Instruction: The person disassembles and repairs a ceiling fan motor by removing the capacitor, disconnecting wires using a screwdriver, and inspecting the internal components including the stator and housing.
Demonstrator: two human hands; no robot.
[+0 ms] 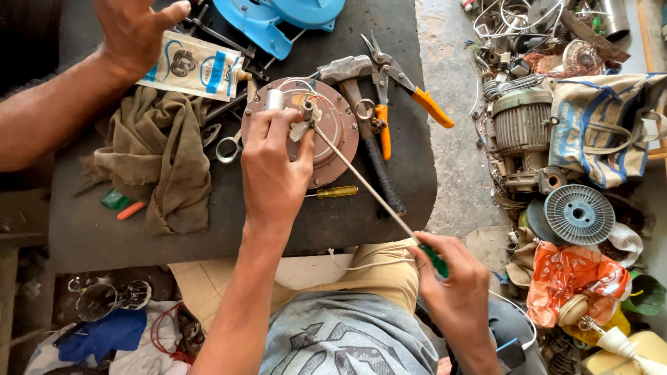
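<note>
A round brown motor plate with a silver capacitor and thin wires lies on the dark table. My left hand rests on it, fingers gripping near its centre shaft. My right hand, low over my lap, holds the green handle of a long thin screwdriver. Its tip meets the centre of the plate beside my left fingers. A white wire trails from the plate toward my lap.
Another person's hand hovers at the top left over a white pouch. An olive cloth, hammer, orange-handled snips and small yellow screwdriver lie around. A motor, bag and grey spool crowd the floor at right.
</note>
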